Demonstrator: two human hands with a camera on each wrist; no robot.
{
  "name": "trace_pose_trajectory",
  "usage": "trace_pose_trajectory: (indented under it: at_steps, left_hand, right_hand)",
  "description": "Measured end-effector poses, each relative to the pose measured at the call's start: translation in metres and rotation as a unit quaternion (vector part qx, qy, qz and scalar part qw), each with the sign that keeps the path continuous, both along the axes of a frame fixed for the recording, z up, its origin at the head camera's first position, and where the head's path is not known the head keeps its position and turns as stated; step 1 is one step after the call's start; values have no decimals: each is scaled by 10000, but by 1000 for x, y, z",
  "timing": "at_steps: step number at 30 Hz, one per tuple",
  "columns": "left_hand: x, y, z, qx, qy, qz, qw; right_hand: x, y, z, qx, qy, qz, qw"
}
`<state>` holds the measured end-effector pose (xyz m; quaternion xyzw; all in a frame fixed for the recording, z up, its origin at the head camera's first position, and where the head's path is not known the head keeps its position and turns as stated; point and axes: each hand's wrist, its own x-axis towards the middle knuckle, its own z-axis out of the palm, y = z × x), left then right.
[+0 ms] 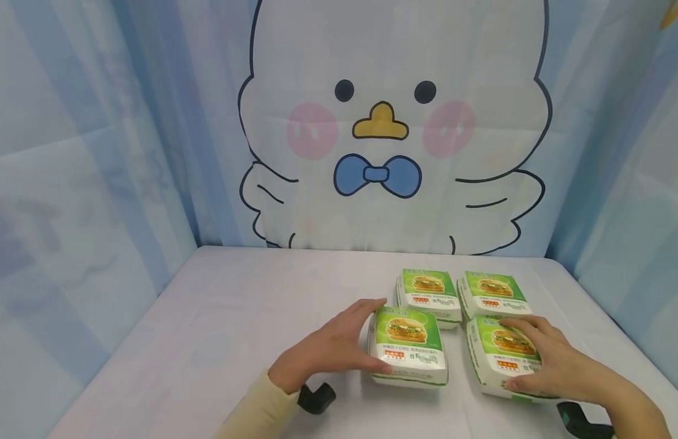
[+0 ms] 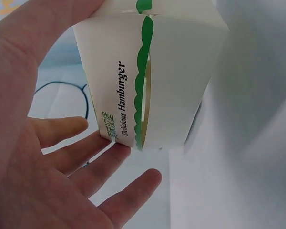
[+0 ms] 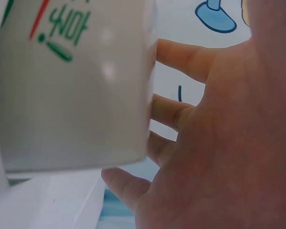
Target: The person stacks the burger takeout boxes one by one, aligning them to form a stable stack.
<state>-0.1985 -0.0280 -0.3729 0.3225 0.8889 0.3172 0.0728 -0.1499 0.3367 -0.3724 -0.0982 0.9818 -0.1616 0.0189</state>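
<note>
My left hand [image 1: 339, 344] grips a green-and-white hamburger box [image 1: 408, 347] by its left side, thumb at the front edge and fingers at the back. In the left wrist view, that box's white side [image 2: 109, 81] with "Delicious Hamburger" printed on it faces the hand; a couple of fingertips meet its edge while the little finger stands apart. My right hand [image 1: 564, 366] holds a matching hamburger box [image 1: 500, 350] from its right side, thumb at the front and fingers over the back of the lid. The right wrist view shows this box's pale wall [image 3: 76, 109] close up.
Two more boxes stand behind the held ones, a left one [image 1: 428, 296] and a right one [image 1: 494, 294]. All are on the right half of a white-covered table [image 1: 224, 323]. A curtain [image 1: 394, 219] printed with a cartoon bird hangs behind, with more curtains on both sides.
</note>
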Motion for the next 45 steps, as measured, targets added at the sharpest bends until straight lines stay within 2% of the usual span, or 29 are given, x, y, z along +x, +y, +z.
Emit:
trace_pose_trajectory:
  at_steps: [7, 17, 21, 30, 38, 45]
  left_hand:
    - [-6, -29, 6, 207, -152, 392, 9989]
    - [-18, -59, 5, 288, -272, 627, 9972]
    - [-22, -62, 2, 236, -341, 706, 9966]
    - [-25, -62, -6, 191, -433, 630, 9969]
    - [-26, -63, -10, -168, -271, 535, 9981]
    - [-26, -62, -11, -231, -278, 527, 9980]
  right_hand:
    - [-1, 0, 2, 3, -2, -35, 10000]
    - [1, -1, 5, -14, 11, 11, 10000]
    - [1, -3, 6, -14, 36, 15, 10000]
    - [2, -5, 9, -13, 124, 62, 9999]
    - [3, -7, 10, -50, 150, 90, 9998]
    - [5, -10, 13, -74, 150, 132, 9998]
